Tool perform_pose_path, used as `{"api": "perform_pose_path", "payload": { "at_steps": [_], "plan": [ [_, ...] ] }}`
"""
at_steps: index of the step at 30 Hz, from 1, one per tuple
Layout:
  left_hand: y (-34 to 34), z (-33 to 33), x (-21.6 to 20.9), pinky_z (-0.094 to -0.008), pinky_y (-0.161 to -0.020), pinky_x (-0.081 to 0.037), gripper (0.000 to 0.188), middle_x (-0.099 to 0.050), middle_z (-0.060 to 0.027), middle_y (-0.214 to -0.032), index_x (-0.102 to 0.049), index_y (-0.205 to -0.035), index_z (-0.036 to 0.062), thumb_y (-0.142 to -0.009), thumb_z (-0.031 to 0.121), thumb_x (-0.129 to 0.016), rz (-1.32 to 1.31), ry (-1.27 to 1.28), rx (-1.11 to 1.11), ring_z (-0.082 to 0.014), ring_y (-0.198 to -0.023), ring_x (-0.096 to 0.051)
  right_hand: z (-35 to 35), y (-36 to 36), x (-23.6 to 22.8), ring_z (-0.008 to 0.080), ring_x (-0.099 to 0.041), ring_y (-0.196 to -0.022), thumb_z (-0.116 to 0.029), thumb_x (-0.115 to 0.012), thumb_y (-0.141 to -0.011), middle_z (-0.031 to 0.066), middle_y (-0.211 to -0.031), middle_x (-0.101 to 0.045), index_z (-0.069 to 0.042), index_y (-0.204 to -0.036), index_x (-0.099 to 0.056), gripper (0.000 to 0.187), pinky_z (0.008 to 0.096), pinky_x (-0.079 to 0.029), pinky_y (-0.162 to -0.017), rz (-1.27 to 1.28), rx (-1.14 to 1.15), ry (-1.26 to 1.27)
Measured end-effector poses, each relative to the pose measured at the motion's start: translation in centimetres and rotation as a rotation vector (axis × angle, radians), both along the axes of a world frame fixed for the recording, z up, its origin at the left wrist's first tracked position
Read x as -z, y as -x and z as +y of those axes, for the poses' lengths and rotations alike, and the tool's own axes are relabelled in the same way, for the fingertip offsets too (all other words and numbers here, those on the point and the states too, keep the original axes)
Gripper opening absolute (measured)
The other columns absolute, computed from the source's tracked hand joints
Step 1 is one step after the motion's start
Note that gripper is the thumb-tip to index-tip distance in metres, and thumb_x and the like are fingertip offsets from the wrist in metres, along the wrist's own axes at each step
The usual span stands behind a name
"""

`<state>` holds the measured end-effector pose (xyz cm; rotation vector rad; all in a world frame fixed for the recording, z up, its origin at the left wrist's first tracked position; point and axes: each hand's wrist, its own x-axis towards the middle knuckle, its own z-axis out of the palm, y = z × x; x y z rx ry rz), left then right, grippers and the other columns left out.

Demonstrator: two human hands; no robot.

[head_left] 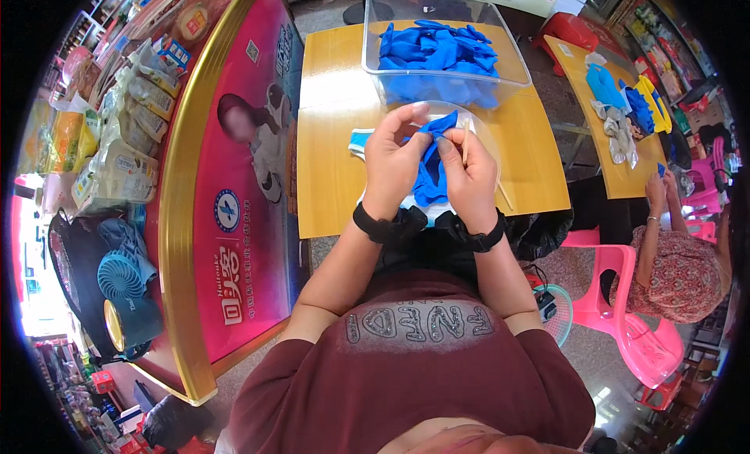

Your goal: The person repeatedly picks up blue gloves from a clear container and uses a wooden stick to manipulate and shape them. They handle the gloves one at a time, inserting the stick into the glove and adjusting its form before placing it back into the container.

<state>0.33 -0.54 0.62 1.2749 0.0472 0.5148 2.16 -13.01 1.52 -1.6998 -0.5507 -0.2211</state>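
Note:
Both my hands are raised over the near part of a wooden table (332, 153). Between them is a crumpled blue cloth piece (432, 177). My left hand (395, 153) pinches its upper edge between thumb and fingers, and my right hand (471, 169) grips the same edge close by. A thin wooden stick (466, 142) stands up by the right fingers; how it is held is partly hidden. A second stick end (505, 196) shows at that hand's outer side. Under the hands lies a pale round dish (486, 126), mostly covered.
A clear plastic bin (509, 60) heaped with blue cloth pieces (437, 52) stands at the table's far side. To the left rises a pink-panelled counter (234, 173). At right, another person (676, 270) sits by a second table (617, 185), near pink chairs (625, 313).

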Motion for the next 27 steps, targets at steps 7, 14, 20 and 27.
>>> {"api": "perform_pose_path", "payload": {
  "at_steps": [7, 14, 20, 27],
  "plan": [
    [0.4, -0.4, -1.2, -0.0216, -0.069, -0.045, 0.035, -0.065, -0.0067, -0.093, -0.057, -0.117, -0.0006, -0.082, -0.006, -0.055, 0.038, 0.302, 0.065, -0.0093, -0.077, -0.057, 0.3, -0.3, 0.4, 0.0069, -0.046, -0.06, -0.01, -0.06, -0.093, 0.0021, -0.069, -0.055, -0.002, -0.095, -0.061, 0.009, 0.0243, -0.039, -0.054, 0.055, 0.041, -0.042],
    [0.7, 0.6, -0.8, -0.0241, -0.077, -0.045, 0.033, -0.061, -0.005, -0.091, -0.054, -0.117, -0.0028, -0.085, 0.005, -0.048, 0.113, 0.468, 0.22, -0.0104, -0.081, -0.055, 0.8, -1.1, 2.8, 0.0158, -0.055, -0.063, -0.008, -0.061, -0.092, 0.0092, -0.076, -0.063, -0.002, -0.096, -0.061, 0.008, 0.0283, -0.043, -0.057, 0.051, -0.008, -0.072],
    [1.2, 0.7, -2.0, -0.024, -0.075, -0.046, 0.035, -0.061, -0.0049, -0.093, -0.054, -0.118, -0.0024, -0.085, 0.005, -0.047, 0.119, 0.594, 0.422, -0.0109, -0.083, -0.057, 0.6, -0.2, 1.7, 0.0109, -0.051, -0.064, -0.011, -0.061, -0.092, 0.0054, -0.076, -0.061, -0.002, -0.095, -0.061, 0.009, 0.0257, -0.042, -0.058, 0.101, -0.046, -0.162],
    [0.3, -0.4, -0.1, -0.0233, -0.072, -0.047, 0.014, -0.064, -0.0029, -0.095, -0.062, -0.104, 0.0023, -0.092, 0.01, -0.063, 0.051, 0.305, 0.232, -0.0079, -0.081, -0.058, -0.3, -0.6, 0.4, 0.0054, -0.045, -0.065, -0.014, -0.06, -0.095, -0.0015, -0.076, -0.055, 0.0, -0.097, -0.059, 0.013, 0.0219, -0.038, -0.057, 0.091, -0.014, -0.259]
  ]
}}
